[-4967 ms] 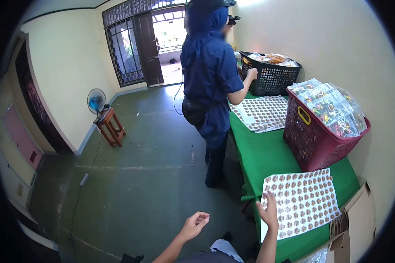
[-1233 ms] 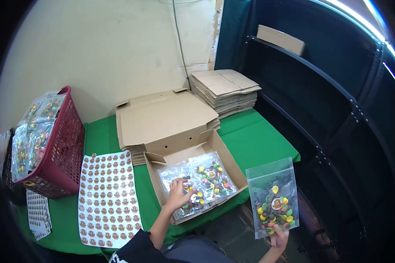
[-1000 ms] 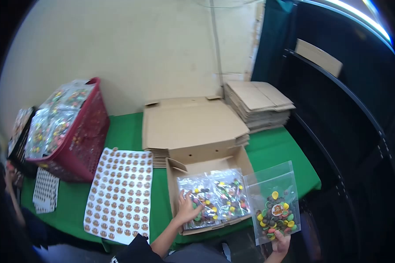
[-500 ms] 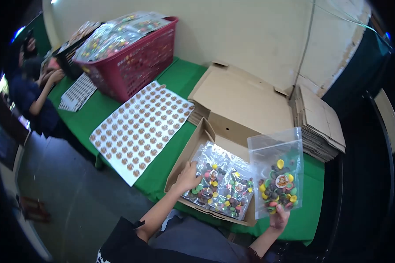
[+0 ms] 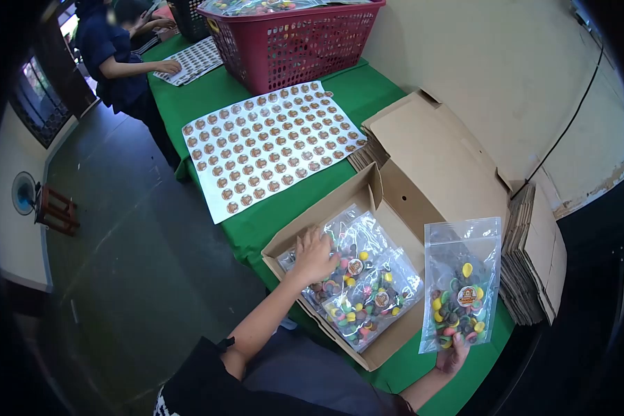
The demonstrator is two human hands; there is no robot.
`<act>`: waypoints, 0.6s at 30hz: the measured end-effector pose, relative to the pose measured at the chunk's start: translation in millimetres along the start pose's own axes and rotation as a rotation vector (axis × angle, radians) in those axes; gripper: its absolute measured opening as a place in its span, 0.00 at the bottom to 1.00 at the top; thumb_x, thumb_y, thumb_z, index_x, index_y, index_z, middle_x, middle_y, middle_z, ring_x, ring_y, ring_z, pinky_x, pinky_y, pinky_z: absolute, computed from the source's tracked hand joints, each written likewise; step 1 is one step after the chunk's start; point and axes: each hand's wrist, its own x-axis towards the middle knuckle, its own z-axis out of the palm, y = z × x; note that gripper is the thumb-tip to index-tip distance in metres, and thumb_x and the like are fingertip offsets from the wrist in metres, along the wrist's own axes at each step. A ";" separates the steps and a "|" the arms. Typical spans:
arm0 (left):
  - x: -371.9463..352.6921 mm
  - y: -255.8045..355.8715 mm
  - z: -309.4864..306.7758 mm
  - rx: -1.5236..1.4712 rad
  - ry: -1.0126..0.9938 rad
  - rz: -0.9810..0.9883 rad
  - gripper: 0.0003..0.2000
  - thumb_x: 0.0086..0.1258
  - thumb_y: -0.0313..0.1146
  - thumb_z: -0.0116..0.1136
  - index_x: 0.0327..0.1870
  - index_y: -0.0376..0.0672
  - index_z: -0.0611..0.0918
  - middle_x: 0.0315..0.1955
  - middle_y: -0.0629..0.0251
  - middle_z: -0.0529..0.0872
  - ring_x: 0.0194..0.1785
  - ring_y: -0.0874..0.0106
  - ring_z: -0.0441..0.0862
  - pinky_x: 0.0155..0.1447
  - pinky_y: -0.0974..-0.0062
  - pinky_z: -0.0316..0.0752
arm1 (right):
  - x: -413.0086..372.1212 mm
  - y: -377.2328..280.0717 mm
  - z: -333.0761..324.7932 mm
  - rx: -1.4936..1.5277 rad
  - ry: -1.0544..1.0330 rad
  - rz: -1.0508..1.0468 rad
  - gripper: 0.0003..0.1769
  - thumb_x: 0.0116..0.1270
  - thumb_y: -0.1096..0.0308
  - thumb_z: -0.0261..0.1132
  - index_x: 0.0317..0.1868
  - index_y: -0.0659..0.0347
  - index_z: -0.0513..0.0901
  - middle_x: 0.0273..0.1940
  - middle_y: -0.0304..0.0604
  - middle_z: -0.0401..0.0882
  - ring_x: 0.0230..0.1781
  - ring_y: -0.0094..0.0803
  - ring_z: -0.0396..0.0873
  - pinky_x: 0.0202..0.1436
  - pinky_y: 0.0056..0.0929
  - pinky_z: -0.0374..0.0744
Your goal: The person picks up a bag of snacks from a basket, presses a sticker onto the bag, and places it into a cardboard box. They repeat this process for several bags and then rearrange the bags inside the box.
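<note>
My right hand (image 5: pixel 453 355) grips a clear zip pouch (image 5: pixel 462 284) by its lower edge, holding it upright to the right of the box. Colourful round candies, yellow, green, red and dark brown, fill its lower part, and a round sticker is on its front. In the open cardboard box (image 5: pixel 395 220), similar candy pouches (image 5: pixel 373 298) lie flat and overlapping. My left hand (image 5: pixel 315 258) rests on these pouches at the box's left side, fingers apart and partly bent; the fingertips are partly hidden.
A sheet of round stickers (image 5: pixel 270 149) lies on the green tablecloth (image 5: pixel 249 232). Behind it stands a red basket (image 5: pixel 301 48) heaped with pouches. Folded cardboard boxes (image 5: pixel 530 256) are stacked at right. Another person's hand (image 5: pixel 168 66) touches smaller sticker sheets (image 5: pixel 194 62) at far left.
The view has swung, moving the scene about. My left hand has shifted farther over the pouches in the box, which lie less evenly. My right hand still holds its pouch, now farther from the box.
</note>
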 end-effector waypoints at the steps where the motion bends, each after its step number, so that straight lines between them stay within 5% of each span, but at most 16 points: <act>1: 3.1 -5.6 3.5 0.003 0.006 -0.007 0.18 0.56 0.40 0.48 0.42 0.36 0.69 0.53 0.42 0.60 0.60 0.47 0.53 0.61 0.47 0.43 | 5.1 1.6 -5.8 0.004 -0.008 0.005 0.34 0.50 0.72 0.59 0.57 0.62 0.54 0.43 0.46 0.70 0.39 0.33 0.72 0.44 0.34 0.72; 3: 5.7 -12.0 7.1 0.003 0.045 -0.029 0.12 0.55 0.38 0.50 0.35 0.40 0.70 0.41 0.52 0.69 0.52 0.54 0.64 0.54 0.56 0.57 | 15.3 7.1 -17.8 -0.009 -0.092 0.065 0.34 0.50 0.72 0.59 0.58 0.63 0.54 0.43 0.46 0.70 0.41 0.33 0.71 0.45 0.33 0.71; 6: 3.1 -9.0 5.6 0.026 0.076 -0.033 0.10 0.54 0.36 0.50 0.34 0.41 0.71 0.37 0.57 0.69 0.46 0.58 0.67 0.48 0.60 0.60 | 28.2 14.0 -17.9 0.078 -0.071 0.097 0.36 0.47 0.77 0.59 0.57 0.64 0.54 0.50 0.48 0.64 0.45 0.36 0.69 0.54 0.35 0.65; 13: -13.0 13.3 -5.7 0.073 0.138 0.016 0.09 0.54 0.33 0.50 0.35 0.42 0.72 0.38 0.58 0.70 0.47 0.61 0.68 0.47 0.64 0.58 | 40.1 14.7 -10.7 0.078 -0.122 0.139 0.35 0.46 0.77 0.59 0.57 0.65 0.54 0.51 0.49 0.63 0.49 0.37 0.67 0.56 0.36 0.62; 18: -15.2 9.5 0.8 0.057 0.173 0.033 0.08 0.55 0.32 0.49 0.35 0.41 0.71 0.42 0.59 0.71 0.50 0.62 0.67 0.54 0.58 0.55 | 45.6 11.9 -5.6 0.075 -0.105 0.126 0.35 0.47 0.76 0.59 0.57 0.66 0.53 0.51 0.49 0.64 0.50 0.36 0.66 0.56 0.35 0.62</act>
